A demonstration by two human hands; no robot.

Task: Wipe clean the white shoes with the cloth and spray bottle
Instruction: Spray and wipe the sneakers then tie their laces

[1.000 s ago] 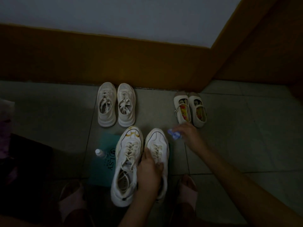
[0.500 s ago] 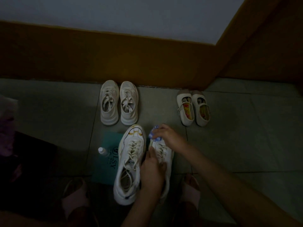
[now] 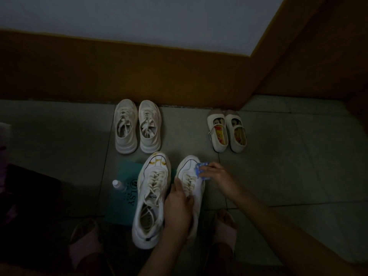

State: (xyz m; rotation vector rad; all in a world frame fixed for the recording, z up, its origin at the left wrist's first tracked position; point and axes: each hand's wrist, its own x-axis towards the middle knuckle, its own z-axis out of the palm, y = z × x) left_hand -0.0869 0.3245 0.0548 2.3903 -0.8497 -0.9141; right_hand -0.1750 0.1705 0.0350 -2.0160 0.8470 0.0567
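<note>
While wiping the toe of the right sneaker (image 3: 189,166), grips the blue dotted cloth (image 3: 201,169) in the right hand (image 3: 218,176), with fingers curled round it and pressing it to the outer toe side. Steadies the same shoe with the left hand (image 3: 179,208), clasped over laces and tongue. Leaves the spray bottle (image 3: 117,185) standing untouched on the teal sheet (image 3: 123,208), just beside the left sneaker (image 3: 153,198).

Judged early in the task: yellow-brown marks showing on the left sneaker's toe, not yet wiped. Near the wall, a beige laced pair (image 3: 137,126) and a small strapped pair (image 3: 227,134), both apart from the hands. Cannot tell in this dim light whether clean. Probably left: rest of this shoe, its mate, perhaps the others.
</note>
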